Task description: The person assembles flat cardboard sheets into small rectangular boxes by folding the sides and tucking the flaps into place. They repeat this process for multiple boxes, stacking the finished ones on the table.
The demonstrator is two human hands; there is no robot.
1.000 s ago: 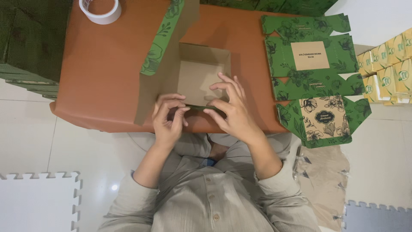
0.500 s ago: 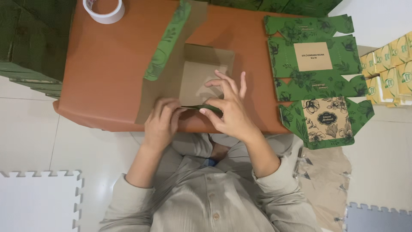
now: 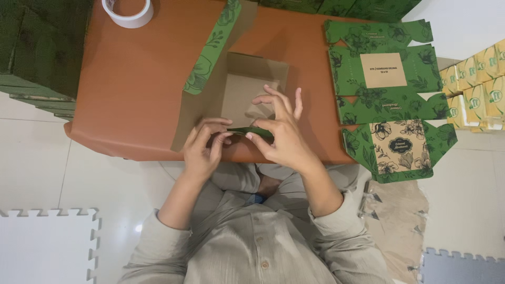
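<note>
A half-folded cardboard box (image 3: 247,92), brown inside and green with a leaf print outside, stands on the orange-brown table (image 3: 131,89) right in front of me. Its long left flap (image 3: 208,58) lies open across the table. My left hand (image 3: 202,150) pinches the near wall of the box at its left end. My right hand (image 3: 281,134) grips the same green near edge, thumb and forefinger on it and the other fingers spread above the box's inside.
A roll of white tape (image 3: 128,10) lies at the table's far left. Flat green box blanks (image 3: 386,79) are stacked at the right. Yellow packets (image 3: 476,87) lie further right, green cartons (image 3: 37,52) on the left, foam floor mats (image 3: 44,244) below.
Both hands have shifted slightly along the near wall of the box; the right hand's fingers have lifted and spread over the inside. The view has drifted a little.
</note>
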